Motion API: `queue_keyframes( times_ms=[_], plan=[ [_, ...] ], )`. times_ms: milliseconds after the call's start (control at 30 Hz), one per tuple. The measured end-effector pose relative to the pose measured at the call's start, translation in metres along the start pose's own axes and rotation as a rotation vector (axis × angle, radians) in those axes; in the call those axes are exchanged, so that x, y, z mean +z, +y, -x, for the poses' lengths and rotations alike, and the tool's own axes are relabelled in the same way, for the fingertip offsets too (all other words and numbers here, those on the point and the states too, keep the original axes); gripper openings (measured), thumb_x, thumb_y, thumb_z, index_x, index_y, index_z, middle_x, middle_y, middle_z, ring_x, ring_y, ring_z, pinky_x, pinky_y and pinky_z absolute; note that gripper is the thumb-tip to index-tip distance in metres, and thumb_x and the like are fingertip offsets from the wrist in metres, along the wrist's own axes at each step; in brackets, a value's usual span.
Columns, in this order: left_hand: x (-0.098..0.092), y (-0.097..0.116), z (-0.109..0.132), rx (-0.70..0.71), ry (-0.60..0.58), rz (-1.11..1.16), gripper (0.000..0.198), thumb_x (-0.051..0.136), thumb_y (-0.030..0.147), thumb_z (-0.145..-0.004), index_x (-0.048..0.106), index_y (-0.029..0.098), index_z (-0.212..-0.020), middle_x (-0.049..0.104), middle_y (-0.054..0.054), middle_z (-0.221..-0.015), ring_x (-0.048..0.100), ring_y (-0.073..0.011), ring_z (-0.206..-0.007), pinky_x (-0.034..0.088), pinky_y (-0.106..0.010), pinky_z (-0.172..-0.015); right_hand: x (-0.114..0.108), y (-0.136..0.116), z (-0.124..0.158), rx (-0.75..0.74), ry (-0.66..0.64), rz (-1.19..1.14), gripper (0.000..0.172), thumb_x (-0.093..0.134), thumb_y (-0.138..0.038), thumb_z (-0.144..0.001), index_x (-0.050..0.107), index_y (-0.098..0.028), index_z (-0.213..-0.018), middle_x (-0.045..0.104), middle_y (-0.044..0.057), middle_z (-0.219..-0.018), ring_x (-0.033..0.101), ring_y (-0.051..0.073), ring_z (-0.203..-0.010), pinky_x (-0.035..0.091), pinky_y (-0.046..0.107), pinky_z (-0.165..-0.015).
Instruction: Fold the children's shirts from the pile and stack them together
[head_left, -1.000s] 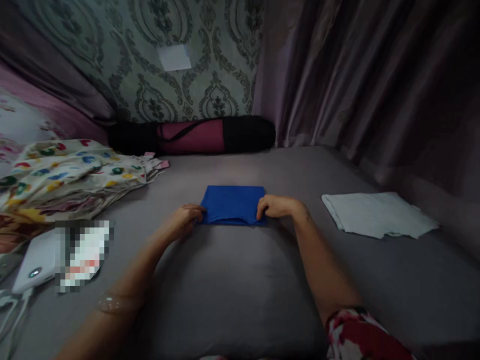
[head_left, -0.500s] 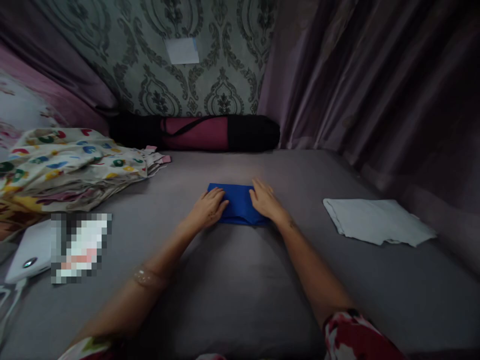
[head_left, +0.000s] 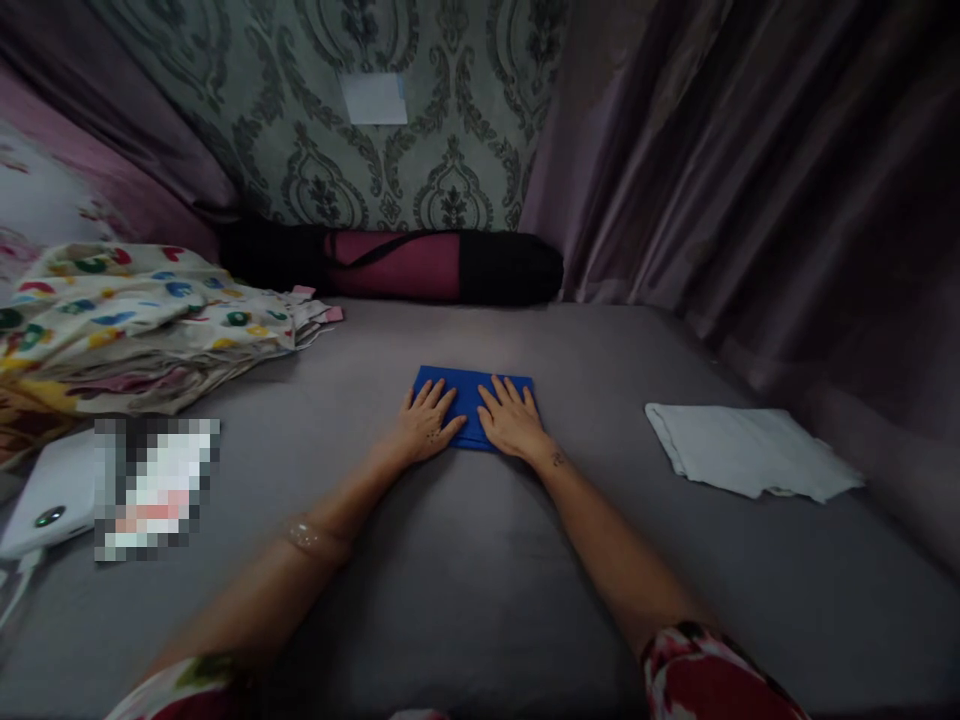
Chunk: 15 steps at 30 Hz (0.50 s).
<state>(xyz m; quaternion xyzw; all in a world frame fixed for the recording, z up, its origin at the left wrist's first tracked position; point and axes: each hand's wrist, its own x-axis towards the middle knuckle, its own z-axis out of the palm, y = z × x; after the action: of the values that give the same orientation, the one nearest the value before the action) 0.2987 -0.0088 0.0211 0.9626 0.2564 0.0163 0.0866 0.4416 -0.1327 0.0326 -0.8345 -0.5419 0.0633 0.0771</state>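
A folded blue cloth (head_left: 466, 400) lies flat on the grey bed sheet (head_left: 465, 560) in front of me. My left hand (head_left: 429, 420) rests palm down on its left part, fingers spread. On the right part of the cloth my right hand (head_left: 510, 415) is pressed flat too, its fingers apart. Both hands touch the cloth from above without gripping it, and they cover its left and right sides. Whether the cloth is a garment I cannot tell.
To the right lies a folded pale cloth (head_left: 750, 450). At the left are a heap of patterned fabric (head_left: 150, 310), a white device with a cable (head_left: 56, 490) and a blurred-out item (head_left: 161, 490). A long black and maroon bag (head_left: 397, 265) lies along the wall.
My right hand has come down and left from the cloth's right edge to lie flat on it with fingers spread. My left hand's fingers have spread wider.
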Motion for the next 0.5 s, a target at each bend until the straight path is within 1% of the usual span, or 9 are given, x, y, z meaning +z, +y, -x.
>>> queue_keyframes(
  times_ms=[67,133,167,233,300,333,400,500],
  plan=[
    [0.0,-0.005,0.003,-0.011,-0.01,0.016,0.066,0.031,0.054,-0.095,0.034,0.016,-0.15,0.025,-0.013,-0.159,0.019,-0.0312,-0.147,0.017,-0.053,-0.117,-0.005,-0.002,-0.002,0.014,-0.051,-0.003,0.056,0.029,-0.039,-0.099,0.034,-0.018,-0.151,0.02,0.011,-0.161,0.017,0.03,-0.147,0.011,0.055,-0.117],
    [0.002,-0.012,0.009,-0.019,-0.005,0.038,0.065,0.031,0.052,-0.095,0.033,0.016,-0.15,0.026,-0.014,-0.158,0.02,-0.0308,-0.147,0.018,-0.053,-0.117,-0.01,-0.008,-0.006,0.022,-0.075,-0.008,0.057,0.031,-0.037,-0.099,0.034,-0.014,-0.151,0.021,0.014,-0.16,0.018,0.031,-0.147,0.01,0.056,-0.117],
    [0.003,-0.016,0.012,-0.024,0.007,0.054,0.065,0.031,0.052,-0.096,0.033,0.016,-0.15,0.027,-0.015,-0.158,0.021,-0.0307,-0.147,0.018,-0.054,-0.117,-0.011,-0.012,-0.009,0.016,-0.061,-0.01,0.057,0.031,-0.035,-0.099,0.033,-0.012,-0.151,0.021,0.015,-0.16,0.018,0.03,-0.147,0.01,0.056,-0.117],
    [0.005,-0.023,0.018,-0.041,0.044,0.088,0.068,0.029,0.054,-0.095,0.032,0.014,-0.15,0.028,-0.016,-0.157,0.022,-0.0306,-0.147,0.019,-0.054,-0.116,-0.011,-0.023,-0.016,-0.015,0.012,-0.022,0.059,0.028,-0.034,-0.099,0.03,-0.008,-0.151,0.021,0.016,-0.159,0.015,0.028,-0.148,0.008,0.053,-0.118],
    [0.008,-0.03,0.023,-0.071,0.077,0.117,0.072,0.028,0.057,-0.095,0.031,0.012,-0.15,0.028,-0.018,-0.157,0.024,-0.0304,-0.146,0.02,-0.053,-0.117,-0.005,-0.034,-0.023,-0.038,0.077,-0.045,0.061,0.025,-0.036,-0.1,0.027,-0.005,-0.152,0.02,0.015,-0.16,0.013,0.025,-0.149,0.007,0.049,-0.119],
    [0.009,-0.032,0.026,-0.086,0.083,0.126,0.074,0.027,0.058,-0.094,0.03,0.01,-0.15,0.029,-0.019,-0.157,0.024,-0.0304,-0.146,0.02,-0.052,-0.117,0.0,-0.039,-0.026,-0.036,0.088,-0.055,0.062,0.024,-0.038,-0.1,0.025,-0.005,-0.152,0.019,0.015,-0.16,0.013,0.024,-0.149,0.007,0.047,-0.119],
    [0.01,-0.035,0.029,-0.104,0.084,0.14,0.077,0.027,0.06,-0.094,0.03,0.007,-0.149,0.029,-0.02,-0.156,0.024,-0.0304,-0.146,0.019,-0.05,-0.118,0.012,-0.044,-0.029,-0.015,0.079,-0.065,0.064,0.023,-0.04,-0.1,0.024,-0.003,-0.152,0.019,0.015,-0.16,0.014,0.024,-0.148,0.007,0.045,-0.12],
    [0.011,-0.039,0.031,-0.103,0.097,0.168,0.077,0.028,0.061,-0.093,0.031,0.007,-0.148,0.03,-0.02,-0.155,0.024,-0.0301,-0.146,0.018,-0.049,-0.118,0.023,-0.043,-0.032,0.001,0.054,-0.053,0.065,0.023,-0.041,-0.1,0.022,-0.002,-0.152,0.02,0.015,-0.16,0.016,0.024,-0.148,0.007,0.044,-0.12]
  ],
)
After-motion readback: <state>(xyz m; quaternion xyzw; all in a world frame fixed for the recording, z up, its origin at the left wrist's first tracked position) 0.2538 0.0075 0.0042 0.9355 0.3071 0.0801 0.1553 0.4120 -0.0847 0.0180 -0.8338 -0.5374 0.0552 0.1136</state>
